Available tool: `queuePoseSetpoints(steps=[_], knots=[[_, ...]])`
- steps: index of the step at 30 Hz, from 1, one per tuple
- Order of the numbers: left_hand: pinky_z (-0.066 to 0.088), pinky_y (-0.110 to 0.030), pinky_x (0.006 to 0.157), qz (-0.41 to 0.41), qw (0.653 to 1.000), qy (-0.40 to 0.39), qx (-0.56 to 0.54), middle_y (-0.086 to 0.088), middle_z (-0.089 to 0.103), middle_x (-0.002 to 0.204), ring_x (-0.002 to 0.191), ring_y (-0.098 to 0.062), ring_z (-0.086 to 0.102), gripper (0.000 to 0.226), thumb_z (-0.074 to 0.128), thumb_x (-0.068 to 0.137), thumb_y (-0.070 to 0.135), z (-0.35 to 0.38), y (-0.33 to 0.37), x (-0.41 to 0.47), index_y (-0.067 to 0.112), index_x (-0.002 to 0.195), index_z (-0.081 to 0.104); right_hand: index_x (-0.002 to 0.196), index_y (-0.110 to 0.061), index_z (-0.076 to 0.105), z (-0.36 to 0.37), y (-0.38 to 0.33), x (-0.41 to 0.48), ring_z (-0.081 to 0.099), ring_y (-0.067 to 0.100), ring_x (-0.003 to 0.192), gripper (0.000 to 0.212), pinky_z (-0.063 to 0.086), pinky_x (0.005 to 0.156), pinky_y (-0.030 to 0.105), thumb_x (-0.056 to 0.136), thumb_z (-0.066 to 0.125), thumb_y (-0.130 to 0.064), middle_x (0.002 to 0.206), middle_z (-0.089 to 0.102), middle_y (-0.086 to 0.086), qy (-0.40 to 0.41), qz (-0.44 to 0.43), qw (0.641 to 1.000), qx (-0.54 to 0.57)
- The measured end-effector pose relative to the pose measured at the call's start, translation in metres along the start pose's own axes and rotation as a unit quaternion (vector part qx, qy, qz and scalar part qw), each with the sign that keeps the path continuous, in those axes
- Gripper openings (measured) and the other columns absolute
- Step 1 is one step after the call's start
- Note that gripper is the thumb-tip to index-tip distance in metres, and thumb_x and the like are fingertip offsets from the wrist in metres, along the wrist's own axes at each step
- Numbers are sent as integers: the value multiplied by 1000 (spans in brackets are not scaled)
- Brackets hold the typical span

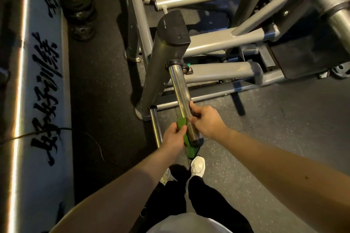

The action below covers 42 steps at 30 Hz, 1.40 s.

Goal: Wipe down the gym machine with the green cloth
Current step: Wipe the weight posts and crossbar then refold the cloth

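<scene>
- Down at the near end of the chrome weight peg (180, 85) on the gym machine (208, 43), my left hand (173, 135) grips the green cloth (181, 122), pressing it to the peg's left side; its tail hangs below the end
- My right hand (206, 121) curls round the peg just opposite
- I judge the cloth light, soft and floppy, best bunched in the palm and wrapped against the tube
- The peg looks rigid and smooth, likely slippery
- No container shows

Stacked black weight plates (78, 8), white sneaker (198, 166), calligraphy banner (47, 58), dark rubber floor (102, 73)
</scene>
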<state>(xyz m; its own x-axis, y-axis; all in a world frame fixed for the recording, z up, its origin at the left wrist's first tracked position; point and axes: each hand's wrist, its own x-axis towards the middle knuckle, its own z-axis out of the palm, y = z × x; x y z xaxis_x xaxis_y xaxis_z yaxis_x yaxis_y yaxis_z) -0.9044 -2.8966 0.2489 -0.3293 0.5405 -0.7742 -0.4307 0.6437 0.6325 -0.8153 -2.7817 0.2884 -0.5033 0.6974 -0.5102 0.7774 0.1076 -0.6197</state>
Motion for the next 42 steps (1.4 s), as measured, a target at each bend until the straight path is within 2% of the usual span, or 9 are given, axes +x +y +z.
queuePoseSetpoints(steps=[4, 9, 12, 19, 25, 28, 32, 37, 42], knots=[[56, -47, 92, 74, 994, 80, 18, 1, 68, 108, 99, -19, 67, 9, 53, 105, 30, -2, 56, 24, 30, 112, 59, 147, -31, 52, -2, -4, 5, 66, 14, 112, 54, 53, 105, 39, 97, 65, -16, 118, 71, -4, -15, 26, 999, 17], [44, -31, 71, 96, 984, 91, 117, 2, 63, 105, 93, -12, 61, 6, 54, 104, 24, -3, 80, 13, 24, 110, 57, 145, -29, 54, -4, -5, 7, 64, 17, 116, 51, 50, 107, 41, 96, 66, -17, 122, 70, -3, -42, 25, 999, 16], [47, -33, 80, 78, 981, 48, 173, 6, 64, 107, 100, -12, 62, 7, 56, 104, 26, -14, 74, -13, 31, 106, 59, 125, -28, 68, -16, -12, -1, 68, 17, 105, 30, 55, 100, 39, 96, 66, -19, 107, 73, -3, -70, 11, 997, 25], [54, -48, 100, 136, 980, 25, 146, -4, 71, 112, 105, -21, 69, 9, 58, 102, 28, -27, 140, -77, 27, 110, 63, 139, -5, 56, -60, -49, -4, 63, 26, 120, 55, 46, 112, 46, 86, 67, 1, 128, 67, 13, -100, -25, 952, 288], [55, -49, 99, 182, 971, 28, 152, -3, 74, 114, 107, -23, 71, 56, 82, 71, 45, -32, 179, -88, 22, 119, 65, 126, -12, 64, -94, -80, -9, 73, 21, 102, 34, 60, 79, 27, 94, 66, -2, 116, 74, 12, -173, -55, 919, 349], [55, -46, 99, 205, 963, 26, 174, -4, 74, 112, 106, -22, 71, 30, 78, 86, 19, -35, 195, -79, 20, 113, 65, 117, -7, 70, -96, -89, -3, 76, 24, 95, 23, 60, 72, 27, 93, 70, -5, 106, 77, 12, -171, -64, 917, 353], [58, -43, 95, 222, 958, 44, 178, -5, 75, 106, 100, -21, 73, 25, 74, 91, 11, -52, 210, -47, 13, 115, 67, 110, -3, 72, -87, -101, 17, 75, 30, 95, 17, 61, 77, 35, 93, 69, -4, 104, 77, 16, -121, -39, 912, 389], [54, -22, 59, 237, 954, 52, 177, -5, 71, 86, 72, -13, 66, 8, 72, 93, 14, -79, 235, 7, 12, 100, 68, 116, 11, 63, -70, -128, 43, 69, 40, 105, 33, 54, 98, 57, 92, 71, -10, 112, 70, 29, -10, -11, 891, 453], [49, -20, 54, 228, 951, -29, 206, -8, 70, 83, 61, -11, 63, 8, 64, 94, 4, -113, 278, 71, 12, 91, 65, 92, -8, 65, -64, -179, 63, 67, 25, 88, 14, 57, 87, 46, 92, 74, -19, 89, 69, 12, 210, -6, 881, 423]])
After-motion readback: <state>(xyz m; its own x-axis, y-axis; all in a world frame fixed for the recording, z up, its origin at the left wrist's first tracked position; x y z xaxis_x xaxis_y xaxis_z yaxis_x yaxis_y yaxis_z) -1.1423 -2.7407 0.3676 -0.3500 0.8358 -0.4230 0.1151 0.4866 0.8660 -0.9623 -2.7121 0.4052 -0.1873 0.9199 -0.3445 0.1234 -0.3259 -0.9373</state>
